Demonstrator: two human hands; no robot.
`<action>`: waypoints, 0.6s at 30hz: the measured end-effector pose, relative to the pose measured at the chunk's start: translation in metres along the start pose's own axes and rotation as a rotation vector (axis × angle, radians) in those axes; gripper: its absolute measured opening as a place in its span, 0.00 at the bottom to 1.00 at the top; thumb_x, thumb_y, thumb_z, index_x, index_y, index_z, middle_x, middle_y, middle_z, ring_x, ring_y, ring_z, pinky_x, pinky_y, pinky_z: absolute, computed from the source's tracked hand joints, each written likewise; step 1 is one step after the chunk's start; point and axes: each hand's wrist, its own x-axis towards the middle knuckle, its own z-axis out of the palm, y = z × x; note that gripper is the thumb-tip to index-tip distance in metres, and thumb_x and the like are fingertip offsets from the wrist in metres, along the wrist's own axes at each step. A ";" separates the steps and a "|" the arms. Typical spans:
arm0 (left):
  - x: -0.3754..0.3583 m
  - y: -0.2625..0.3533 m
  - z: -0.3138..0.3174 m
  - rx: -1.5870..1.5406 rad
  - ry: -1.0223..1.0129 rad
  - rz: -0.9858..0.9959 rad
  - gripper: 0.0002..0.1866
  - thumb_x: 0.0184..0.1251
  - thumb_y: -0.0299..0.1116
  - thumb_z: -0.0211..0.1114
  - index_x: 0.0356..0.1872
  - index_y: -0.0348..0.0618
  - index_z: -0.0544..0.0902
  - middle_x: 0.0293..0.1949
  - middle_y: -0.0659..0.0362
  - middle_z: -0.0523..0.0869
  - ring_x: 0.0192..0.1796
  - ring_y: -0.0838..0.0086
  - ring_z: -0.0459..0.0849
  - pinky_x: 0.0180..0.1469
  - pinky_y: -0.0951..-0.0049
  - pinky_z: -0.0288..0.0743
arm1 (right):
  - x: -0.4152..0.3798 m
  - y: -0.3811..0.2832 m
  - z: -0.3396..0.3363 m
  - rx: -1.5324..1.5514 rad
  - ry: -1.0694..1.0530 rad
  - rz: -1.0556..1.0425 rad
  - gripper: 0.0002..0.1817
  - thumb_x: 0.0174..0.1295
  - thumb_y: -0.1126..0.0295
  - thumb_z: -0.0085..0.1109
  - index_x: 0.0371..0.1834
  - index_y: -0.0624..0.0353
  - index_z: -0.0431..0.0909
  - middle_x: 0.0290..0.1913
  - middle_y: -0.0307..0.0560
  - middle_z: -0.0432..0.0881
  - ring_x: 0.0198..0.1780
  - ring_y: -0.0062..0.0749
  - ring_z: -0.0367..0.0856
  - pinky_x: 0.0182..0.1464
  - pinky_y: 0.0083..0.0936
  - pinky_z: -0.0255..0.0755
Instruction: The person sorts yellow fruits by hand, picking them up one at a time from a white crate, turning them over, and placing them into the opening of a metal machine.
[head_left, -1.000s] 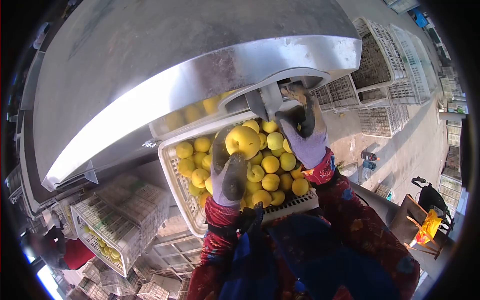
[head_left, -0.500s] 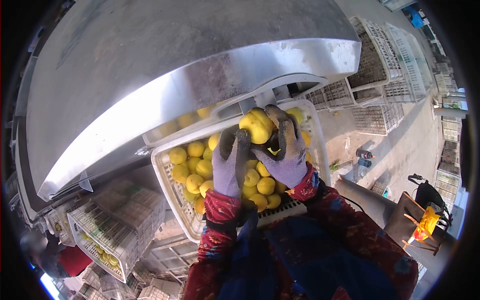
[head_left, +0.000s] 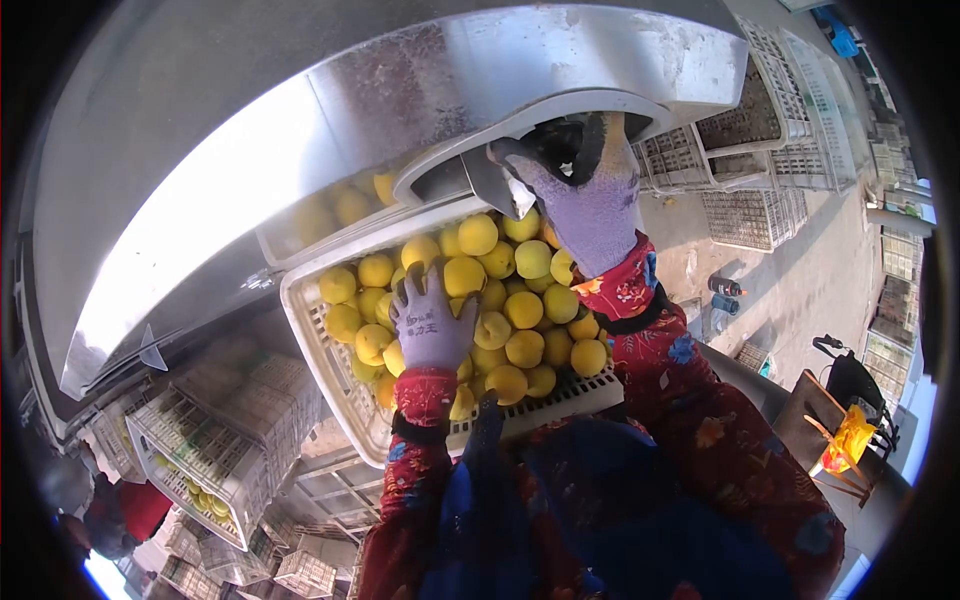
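Note:
A white plastic crate (head_left: 353, 422) holds several layers of yellow round fruit (head_left: 524, 310). My left hand (head_left: 432, 318), in a purple glove with dark fingertips, rests on the fruit with its fingers spread, next to one fruit at its fingertips. Beyond the crate's far side, my right hand (head_left: 592, 195), gloved too, reaches into the opening under the curved metal edge (head_left: 420, 95). Its thumb and fingers are apart, with the fingertips partly in shadow, and no fruit shows between them.
Stacked white crates (head_left: 755, 215) stand at the upper right, and more crates (head_left: 215, 420) at the lower left, some with fruit. A person in red (head_left: 140, 515) is at the far lower left. Bottles (head_left: 725, 295) stand on the floor; a chair (head_left: 815, 420) holds a yellow bag.
The fruit that both hands held is no longer in them. My right hand has moved up under the metal edge; my left hand has lowered and opened onto the fruit. The view has shifted slightly.

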 end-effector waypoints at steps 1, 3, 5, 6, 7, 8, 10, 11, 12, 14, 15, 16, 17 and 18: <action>0.004 0.002 0.010 0.088 -0.177 0.002 0.42 0.57 0.51 0.71 0.72 0.50 0.67 0.67 0.46 0.70 0.66 0.46 0.70 0.69 0.46 0.62 | -0.009 0.006 -0.011 0.026 -0.009 0.047 0.38 0.55 0.57 0.76 0.63 0.62 0.66 0.43 0.62 0.82 0.42 0.61 0.82 0.47 0.48 0.76; 0.008 0.020 0.016 0.272 -0.279 0.008 0.43 0.58 0.51 0.71 0.73 0.51 0.65 0.67 0.45 0.70 0.67 0.46 0.69 0.68 0.44 0.62 | -0.036 0.040 -0.032 -0.162 -0.116 0.029 0.37 0.57 0.59 0.73 0.65 0.60 0.64 0.45 0.60 0.82 0.43 0.58 0.84 0.46 0.49 0.77; 0.013 0.024 0.020 0.358 -0.340 0.026 0.43 0.57 0.50 0.71 0.73 0.51 0.64 0.66 0.45 0.71 0.67 0.45 0.68 0.65 0.39 0.63 | -0.065 0.066 -0.046 -0.558 -0.460 0.024 0.35 0.58 0.61 0.70 0.66 0.59 0.63 0.48 0.60 0.82 0.45 0.57 0.84 0.46 0.50 0.77; 0.017 0.024 0.022 0.341 -0.352 0.012 0.42 0.57 0.50 0.71 0.73 0.51 0.65 0.65 0.46 0.72 0.66 0.45 0.68 0.65 0.39 0.63 | -0.077 0.070 -0.049 -0.738 -0.703 0.089 0.34 0.59 0.62 0.68 0.65 0.58 0.64 0.50 0.61 0.81 0.47 0.57 0.84 0.47 0.51 0.77; 0.022 0.024 0.025 0.327 -0.364 0.000 0.42 0.57 0.50 0.71 0.72 0.51 0.65 0.64 0.46 0.73 0.66 0.46 0.69 0.64 0.40 0.64 | -0.085 0.076 -0.044 -0.771 -0.735 0.152 0.34 0.58 0.62 0.69 0.66 0.58 0.64 0.52 0.61 0.80 0.49 0.58 0.83 0.49 0.51 0.76; 0.025 0.025 0.028 0.313 -0.375 -0.009 0.41 0.57 0.50 0.71 0.72 0.51 0.66 0.63 0.47 0.73 0.65 0.46 0.69 0.64 0.40 0.65 | -0.093 0.082 -0.037 -0.803 -0.763 0.216 0.35 0.58 0.61 0.69 0.66 0.57 0.64 0.54 0.61 0.79 0.50 0.59 0.82 0.51 0.51 0.76; 0.026 0.023 0.064 0.430 -0.236 -0.040 0.40 0.57 0.48 0.71 0.70 0.49 0.67 0.60 0.48 0.75 0.65 0.48 0.70 0.64 0.44 0.67 | -0.103 0.097 -0.033 -0.696 -0.716 0.282 0.37 0.56 0.61 0.70 0.67 0.56 0.63 0.57 0.61 0.77 0.53 0.60 0.80 0.55 0.50 0.75; 0.027 0.028 0.069 0.483 -0.165 -0.061 0.39 0.57 0.47 0.72 0.70 0.49 0.67 0.59 0.49 0.75 0.64 0.49 0.71 0.64 0.47 0.68 | -0.106 0.105 -0.038 -0.559 -0.648 0.282 0.38 0.55 0.60 0.71 0.68 0.55 0.63 0.58 0.61 0.77 0.55 0.61 0.79 0.56 0.50 0.75; 0.023 0.026 0.071 0.439 -0.193 -0.034 0.39 0.56 0.45 0.72 0.69 0.47 0.67 0.59 0.48 0.75 0.63 0.50 0.72 0.63 0.48 0.68 | -0.113 0.112 -0.044 -0.418 -0.582 0.289 0.39 0.54 0.60 0.72 0.68 0.54 0.63 0.59 0.61 0.76 0.57 0.61 0.78 0.57 0.49 0.74; 0.025 0.027 0.044 0.351 -0.233 0.019 0.39 0.55 0.42 0.74 0.68 0.44 0.67 0.58 0.48 0.76 0.61 0.52 0.74 0.62 0.51 0.70 | -0.107 0.093 -0.055 -0.265 -0.515 0.167 0.45 0.50 0.62 0.75 0.71 0.54 0.61 0.60 0.60 0.76 0.58 0.59 0.78 0.59 0.45 0.75; 0.022 0.026 0.030 0.199 -0.225 0.013 0.39 0.54 0.39 0.73 0.68 0.44 0.68 0.59 0.49 0.75 0.61 0.54 0.75 0.61 0.53 0.71 | -0.103 0.073 -0.061 -0.233 -0.482 0.101 0.46 0.49 0.63 0.76 0.71 0.54 0.61 0.59 0.59 0.76 0.58 0.58 0.78 0.59 0.44 0.75; 0.016 0.024 0.015 0.048 -0.214 0.011 0.38 0.54 0.37 0.73 0.67 0.45 0.68 0.60 0.49 0.74 0.61 0.56 0.75 0.61 0.54 0.72 | -0.097 0.056 -0.065 -0.199 -0.446 0.031 0.46 0.49 0.64 0.77 0.72 0.55 0.61 0.59 0.59 0.77 0.58 0.57 0.78 0.59 0.44 0.75; 0.011 0.021 0.004 -0.102 -0.203 0.009 0.37 0.53 0.35 0.73 0.67 0.45 0.68 0.61 0.50 0.73 0.61 0.58 0.76 0.61 0.56 0.73 | -0.094 0.045 -0.066 -0.220 -0.418 0.011 0.48 0.46 0.63 0.82 0.70 0.61 0.63 0.58 0.55 0.78 0.59 0.50 0.80 0.61 0.38 0.76; 0.006 0.018 -0.002 -0.430 -0.150 0.009 0.38 0.53 0.32 0.73 0.66 0.44 0.68 0.61 0.51 0.73 0.61 0.60 0.76 0.61 0.57 0.74 | -0.091 0.034 -0.065 -0.183 -0.354 0.000 0.48 0.46 0.63 0.82 0.70 0.61 0.63 0.58 0.55 0.78 0.59 0.50 0.80 0.60 0.38 0.76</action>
